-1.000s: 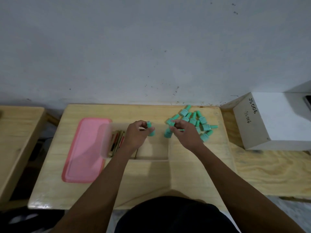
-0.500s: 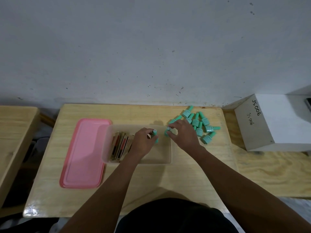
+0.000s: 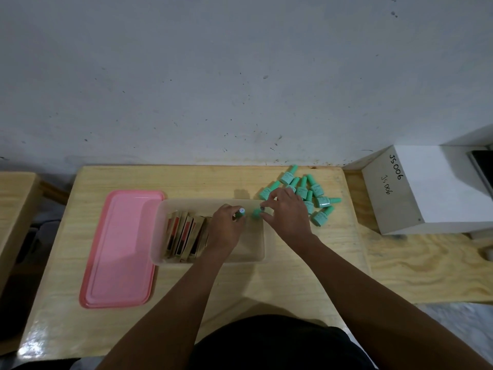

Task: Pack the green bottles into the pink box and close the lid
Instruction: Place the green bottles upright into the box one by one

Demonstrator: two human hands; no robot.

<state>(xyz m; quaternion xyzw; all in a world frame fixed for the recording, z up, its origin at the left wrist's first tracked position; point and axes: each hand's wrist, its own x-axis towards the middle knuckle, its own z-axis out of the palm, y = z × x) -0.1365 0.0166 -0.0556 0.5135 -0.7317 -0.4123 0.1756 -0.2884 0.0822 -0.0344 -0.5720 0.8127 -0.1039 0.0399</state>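
Note:
A translucent box [image 3: 256,256] sits mid-table with its pink lid [image 3: 122,249] lying flat to its left. My left hand [image 3: 225,231] is inside the box and grips a green bottle [image 3: 241,212] upright near the far wall. My right hand [image 3: 286,213] pinches another green bottle [image 3: 256,213] at the box's far right corner. Several more green bottles [image 3: 324,201] lie in a loose pile on the table just right of the box, partly hidden by my right hand.
Several flat packets [image 3: 184,236] stand on edge in the box's left half. A white box marked JS006 [image 3: 416,190] stands on the neighbouring bench at the right. Another wooden table [image 3: 13,214] is at the left; the wall runs along the table's far edge.
Both hands have brought their bottles from above the table down into the box. The camera view has shifted, showing the box and lid more fully.

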